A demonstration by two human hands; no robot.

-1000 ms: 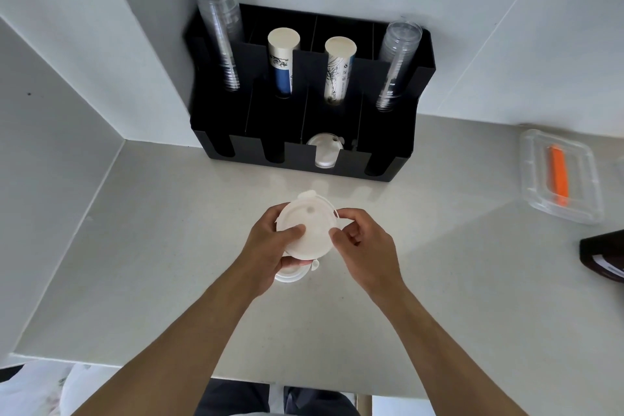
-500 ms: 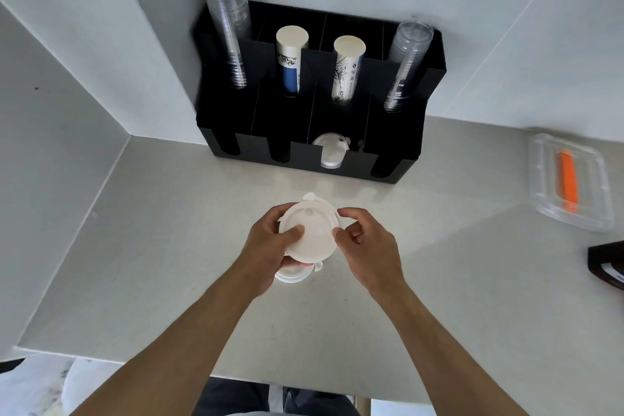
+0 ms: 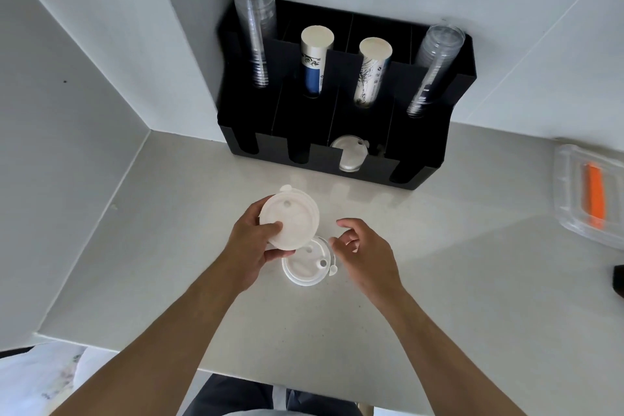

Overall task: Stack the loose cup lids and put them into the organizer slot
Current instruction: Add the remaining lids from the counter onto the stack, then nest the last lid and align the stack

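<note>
My left hand (image 3: pixel 251 246) grips a white cup lid (image 3: pixel 292 221), possibly a small stack, above the counter. A second white lid (image 3: pixel 307 267) lies flat on the counter just below it, partly covered by the held one. My right hand (image 3: pixel 363 252) hovers beside that lying lid with fingers apart and nothing in it. The black organizer (image 3: pixel 422 179) stands against the back wall. Its third front slot from the left holds white lids (image 3: pixel 349 154).
Stacks of clear cups (image 3: pixel 256 27) and paper cups (image 3: pixel 314 61) stand in the organizer's rear slots. A clear plastic container (image 3: pixel 574 213) with an orange item lies at the right. A dark object (image 3: pixel 618 280) sits at the right edge. White walls close in at left and behind.
My right hand let go of the held lid and drew back to the right, fingers apart. My left hand shifted the lid up and left, uncovering the lid on the counter.
</note>
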